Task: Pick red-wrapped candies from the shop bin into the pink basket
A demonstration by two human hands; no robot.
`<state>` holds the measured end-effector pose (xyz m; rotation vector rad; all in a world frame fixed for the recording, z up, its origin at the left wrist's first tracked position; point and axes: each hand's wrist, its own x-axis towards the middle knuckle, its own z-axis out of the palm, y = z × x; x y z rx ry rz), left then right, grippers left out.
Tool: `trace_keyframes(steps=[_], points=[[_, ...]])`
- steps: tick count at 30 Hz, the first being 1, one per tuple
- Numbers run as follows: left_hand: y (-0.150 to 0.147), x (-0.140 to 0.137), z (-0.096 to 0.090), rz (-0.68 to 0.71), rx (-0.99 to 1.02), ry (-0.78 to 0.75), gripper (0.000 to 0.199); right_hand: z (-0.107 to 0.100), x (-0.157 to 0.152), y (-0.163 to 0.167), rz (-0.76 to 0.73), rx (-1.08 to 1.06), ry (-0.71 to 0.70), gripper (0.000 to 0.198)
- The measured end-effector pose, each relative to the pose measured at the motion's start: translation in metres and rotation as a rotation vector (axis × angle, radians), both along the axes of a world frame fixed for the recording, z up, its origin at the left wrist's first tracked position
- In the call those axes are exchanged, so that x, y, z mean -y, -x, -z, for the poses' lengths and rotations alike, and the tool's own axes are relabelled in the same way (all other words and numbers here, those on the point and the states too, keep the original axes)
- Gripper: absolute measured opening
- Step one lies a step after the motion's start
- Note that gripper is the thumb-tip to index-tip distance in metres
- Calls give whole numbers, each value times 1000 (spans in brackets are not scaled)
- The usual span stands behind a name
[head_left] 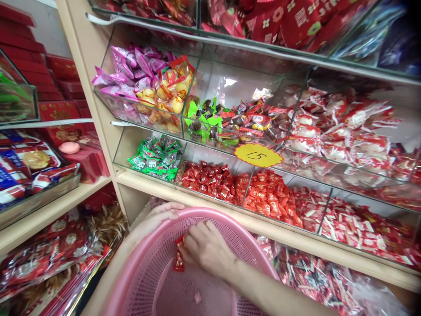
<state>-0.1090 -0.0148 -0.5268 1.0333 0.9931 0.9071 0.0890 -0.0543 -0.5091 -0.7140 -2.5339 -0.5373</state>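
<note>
Left hand (158, 216) grips the basket (144, 272) rim; right hand (205, 248) pinches seemingly several half-hidden red candies (179, 256).

A wooden shelf unit (98, 131) holds rows of clear bins (210, 66) of wrapped sweets. In the middle row, purple packets (131, 70) lie far left, just beside yellow sweets (167, 94), then green and dark ones (210, 120), then red and white packets (342, 127) to the right. A yellow price tag (258, 154) marked 15 sticks to the bin front. Below, small green sweets (156, 158) sit left of red sweets (210, 180) and orange-red ones (269, 193). On the far left, red boxes (36, 66) are stacked behind a pink oval thing (69, 147).
</note>
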Motion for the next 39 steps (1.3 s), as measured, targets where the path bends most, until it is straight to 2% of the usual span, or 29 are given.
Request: trace_keyframes(steps=[2, 4, 6, 9, 11, 16, 20, 28, 34, 39], points=[[0, -1, 1, 9, 1, 0, 37, -28, -20, 0, 60, -74, -30, 24], [0, -1, 1, 7, -16, 4, 37, -53, -48, -3, 204, -107, 23, 24], [0, -1, 0, 16, -21, 2, 37, -68, -78, -6, 394, -144, 91, 18], [0, -3, 2, 24, 27, 2, 37, -70, -113, -8, 651, -145, 207, 17], [0, -4, 4, 4, 41, 18, 38, -63, -125, -5, 740, -111, 261, 25], [-1, -7, 9, -23, 53, 50, 41, -51, -134, 2, 739, -48, 192, 46], [-1, -7, 11, -42, 49, 70, 43, -51, -141, 4, 716, 12, 145, 52], [3, -6, 7, 17, -9, 35, 41, -51, -139, 1, 724, 24, 169, 41], [4, -5, 5, 36, 49, 41, 38, -51, -138, 2, 717, 3, 164, 32], [3, -1, -5, -23, -51, 39, 37, -72, -128, 0, 702, -17, 110, 30]])
